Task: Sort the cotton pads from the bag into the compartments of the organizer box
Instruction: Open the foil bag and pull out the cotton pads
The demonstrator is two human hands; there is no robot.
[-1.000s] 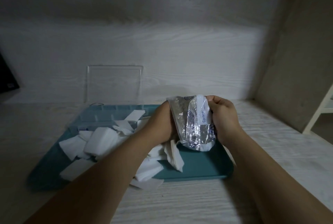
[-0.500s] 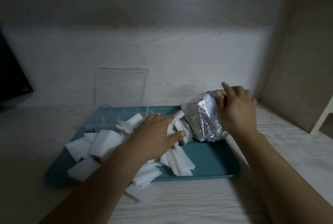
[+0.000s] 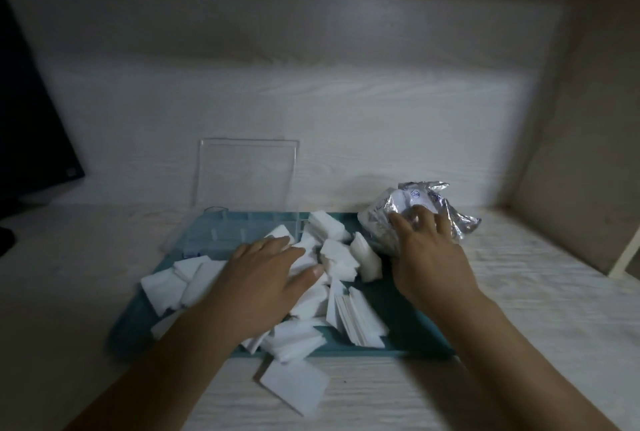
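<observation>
Since half a second ago, the crumpled silver foil bag [image 3: 420, 214] has gone from above the tray's right part to the table at its far right corner, and the right hand [image 3: 427, 254] has followed, now lying on its near side with fingers spread and lightly curved over the foil. The left hand [image 3: 266, 278] has stayed on the heap, fingers straight and flat, pressing the loose white square cotton pads [image 3: 337, 255] scattered across the flat teal plastic tray [image 3: 408, 323]. The clear compartmented organizer box [image 3: 235, 231] sits at the tray's far left, lid upright, pads spilling against it. One single pad [image 3: 294, 384] lies on the pale wood-grain table [image 3: 536, 292] just before the tray's near edge.
</observation>
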